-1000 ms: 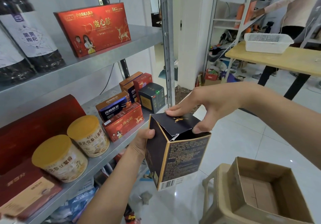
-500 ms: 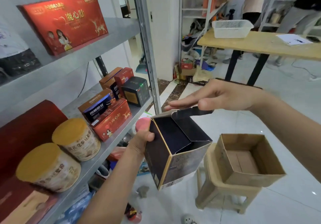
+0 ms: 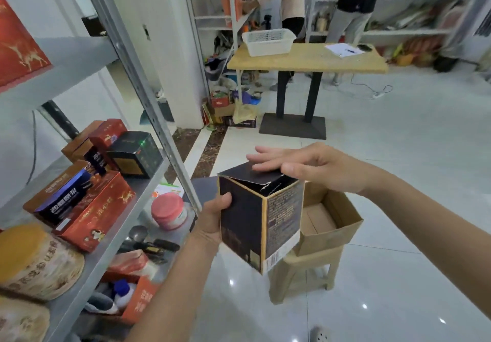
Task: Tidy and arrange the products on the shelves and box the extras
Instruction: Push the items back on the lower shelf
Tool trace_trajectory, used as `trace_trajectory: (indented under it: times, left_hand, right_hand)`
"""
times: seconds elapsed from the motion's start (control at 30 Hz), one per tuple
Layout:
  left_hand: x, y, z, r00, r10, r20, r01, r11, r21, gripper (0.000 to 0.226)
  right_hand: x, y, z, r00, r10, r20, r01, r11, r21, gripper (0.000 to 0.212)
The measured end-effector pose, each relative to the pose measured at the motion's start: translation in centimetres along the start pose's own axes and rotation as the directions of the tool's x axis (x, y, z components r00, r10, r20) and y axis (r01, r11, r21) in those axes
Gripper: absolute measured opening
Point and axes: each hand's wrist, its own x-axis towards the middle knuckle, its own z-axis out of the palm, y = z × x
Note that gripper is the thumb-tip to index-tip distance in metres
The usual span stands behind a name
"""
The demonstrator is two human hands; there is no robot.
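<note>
My left hand grips a dark product box with gold edges by its left side, held in the air beside the shelf. My right hand lies over the box's top with fingers straight, pressing the black lid flap down; the flap looks nearly closed. Behind and right of the box, an open cardboard carton sits on a beige plastic stool. The grey metal shelf on the left carries red and dark product boxes, a similar dark box and round tins with yellow lids.
A pink-lidded jar and other clutter lie on the lower shelf. A wooden table with a white basket stands farther back. Two people stand at the far shelves. White tiled floor stretches to the right.
The right hand has pushed the lid flap from raised down onto the box top. The view has swung right, bringing the table and people more into sight.
</note>
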Motion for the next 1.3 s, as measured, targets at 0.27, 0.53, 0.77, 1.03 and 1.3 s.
trace_trajectory:
  times: [0.27, 0.53, 0.77, 1.03, 1.3]
  left_hand:
    - [6.4, -0.6, 6.7, 0.986, 0.164, 0.002, -0.159, 0.949, 0.273, 0.103]
    - [11.0, -0.3, 11.9, 0.933, 0.352, 0.078, -0.264, 0.519, 0.813, 0.073]
    - [15.3, -3.9, 20.1, 0.772, 0.626, 0.106, -0.192, 0.071, 0.979, 0.025]
    - [17.7, -5.0, 20.5, 0.717, 0.696, -0.034, 0.004, 0.045, 0.999, 0.014]
    - [19.0, -5.2, 20.0, 0.76, 0.611, -0.222, 0.058, 0.277, 0.959, 0.019]
  right_hand:
    - [-5.2, 8.2, 3.3, 0.87, 0.281, -0.404, -0.155, 0.936, 0.317, 0.127]
    - [-8.2, 14.1, -1.8, 0.591, 0.103, -0.8, -0.157, 0.988, 0.01, 0.107]
    - [-9.1, 17.0, -4.7, 0.458, -0.045, -0.888, -0.227, 0.96, -0.166, 0.104]
    - [-9.4, 18.5, -6.2, 0.514, -0.062, -0.856, -0.29, 0.926, -0.242, 0.103]
    - [-9.3, 19.5, -7.1, 0.543, -0.057, -0.838, -0.312, 0.913, -0.264, 0.102]
